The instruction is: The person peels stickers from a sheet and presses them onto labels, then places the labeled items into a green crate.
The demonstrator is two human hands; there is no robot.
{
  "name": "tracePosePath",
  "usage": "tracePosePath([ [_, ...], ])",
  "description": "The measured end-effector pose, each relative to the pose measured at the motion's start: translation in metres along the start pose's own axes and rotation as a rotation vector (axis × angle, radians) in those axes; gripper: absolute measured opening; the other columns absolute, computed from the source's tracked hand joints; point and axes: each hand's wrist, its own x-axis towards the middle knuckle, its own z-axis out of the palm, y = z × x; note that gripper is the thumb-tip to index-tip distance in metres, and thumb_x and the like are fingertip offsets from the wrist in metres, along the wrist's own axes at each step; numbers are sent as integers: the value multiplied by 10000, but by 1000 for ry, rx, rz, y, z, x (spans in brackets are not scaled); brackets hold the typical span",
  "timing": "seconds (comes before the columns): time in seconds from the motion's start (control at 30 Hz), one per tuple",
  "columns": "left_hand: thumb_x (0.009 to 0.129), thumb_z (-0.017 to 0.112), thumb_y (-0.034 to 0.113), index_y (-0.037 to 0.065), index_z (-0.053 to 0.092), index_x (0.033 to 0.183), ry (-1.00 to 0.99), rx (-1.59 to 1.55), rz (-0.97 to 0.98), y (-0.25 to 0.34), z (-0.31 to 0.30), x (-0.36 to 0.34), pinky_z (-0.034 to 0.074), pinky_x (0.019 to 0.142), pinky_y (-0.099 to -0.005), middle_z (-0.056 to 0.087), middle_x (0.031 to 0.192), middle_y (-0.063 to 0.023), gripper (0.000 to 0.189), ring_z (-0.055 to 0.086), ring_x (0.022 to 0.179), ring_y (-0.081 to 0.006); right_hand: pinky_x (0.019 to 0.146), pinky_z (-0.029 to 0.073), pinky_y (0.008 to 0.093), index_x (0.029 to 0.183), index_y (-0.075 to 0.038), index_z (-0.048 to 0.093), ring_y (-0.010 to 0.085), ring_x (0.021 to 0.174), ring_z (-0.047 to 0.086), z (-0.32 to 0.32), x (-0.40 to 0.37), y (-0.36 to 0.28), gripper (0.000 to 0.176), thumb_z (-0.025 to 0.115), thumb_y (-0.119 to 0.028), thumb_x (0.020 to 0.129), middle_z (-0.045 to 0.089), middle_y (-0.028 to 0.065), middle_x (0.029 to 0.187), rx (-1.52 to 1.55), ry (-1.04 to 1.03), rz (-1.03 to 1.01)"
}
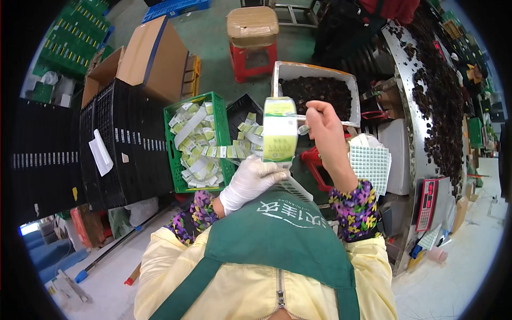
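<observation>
A roll of green and white labels (280, 130) stands in front of my chest. My left hand (252, 182), in a white glove, is closed on the label strip at the roll's lower edge. From there a strip of labels (224, 152) runs left over a green crate (228, 141) heaped with labels. My bare right hand (325, 130) is closed beside the roll's right side, its curled fingers at a thin rod or handle. A small round sticker or tag shows below those fingers. Another strip, with small print, hangs below my left hand against the green apron (277, 229).
A white box of dark pieces (277, 80) lies ahead, near a red stool (253, 58). Black crates (120, 144) and a cardboard box (144, 58) stand left. Label sheets (369, 165), a scale (426, 205) and a long table (408, 101) are right. A person (346, 26) stands ahead.
</observation>
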Motion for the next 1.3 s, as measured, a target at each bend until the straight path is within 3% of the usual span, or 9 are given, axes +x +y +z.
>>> tracePosePath([
  [0.33, 793, 733, 201, 93, 734, 952, 86, 111, 69, -3, -7, 3, 489, 795, -403, 697, 940, -113, 192, 644, 891, -325, 675, 455, 296, 1080, -9, 558, 181, 681, 561, 16, -39, 19, 304, 666, -66, 802, 593, 62, 767, -403, -129, -363],
  [0.63, 777, 749, 159, 71, 728, 939, 105, 108, 167, 2, -9, 1, 490, 800, -398, 697, 913, -123, 185, 648, 889, -324, 686, 490, 328, 1094, -41, 578, 228, 722, 582, 5, -27, 23, 354, 691, -108, 765, 585, 100, 925, -628, -42, -295],
  [0.7, 812, 718, 80, 47, 733, 917, 198, 58, 196, 8, -13, 5, 518, 756, -327, 719, 880, -96, 112, 690, 842, -233, 719, 483, 280, 1028, 7, 590, 147, 793, 563, -8, -24, 17, 282, 679, -84, 777, 584, 85, 977, -452, -51, -288],
  [0.77, 877, 681, 127, 1, 716, 933, 272, -112, -85, 8, -15, 3, 503, 715, -275, 708, 822, -69, 142, 650, 765, -140, 793, 490, 331, 962, -2, 603, 161, 857, 570, -20, -40, -25, 159, 631, -59, 816, 590, 112, 960, -246, -229, -318],
  [0.9, 907, 671, 176, -2, 707, 931, 455, -388, -297, -9, -20, 4, 452, 638, -205, 651, 773, 17, 182, 553, 702, -45, 959, 418, 531, 775, -43, 620, 380, 912, 603, 4, -97, -90, 167, 558, -142, 895, 635, 266, 1034, 945, -913, -736],
  [1.03, 914, 666, 185, 2, 702, 953, 532, -505, -337, -11, -19, 7, 446, 640, -196, 652, 785, 19, 190, 546, 703, -34, 972, 393, 508, 736, -85, 606, 284, 894, 615, -12, -126, -144, 150, 632, -40, 876, 698, 96, 998, 722, -1100, -500],
  [1.13, 913, 669, 192, 6, 701, 957, 573, -494, -316, -10, -24, 8, 445, 639, -195, 652, 786, 20, 193, 546, 704, -33, 921, 422, 508, 733, -105, 626, 247, 911, 599, -7, -128, -143, 144, 723, -23, 801, 662, 28, 1053, 646, -1042, -609],
  [1.27, 917, 665, 197, 4, 690, 960, 592, -523, -295, -13, -25, 7, 445, 638, -195, 653, 802, 17, 199, 550, 711, -39, 946, 400, 512, 706, -134, 635, 224, 890, 581, -12, -112, -137, 154, 677, -54, 831, 670, -3, 966, 638, -1116, -609],
  [1.3, 919, 663, 198, 2, 687, 959, 616, -574, -308, -12, -26, 7, 444, 638, -195, 652, 806, 15, 201, 549, 710, -40, 905, 434, 506, 751, -82, 636, 295, 851, 602, -14, -94, -129, 113, 619, -92, 862, 658, 111, 989, 625, -1145, -756],
])
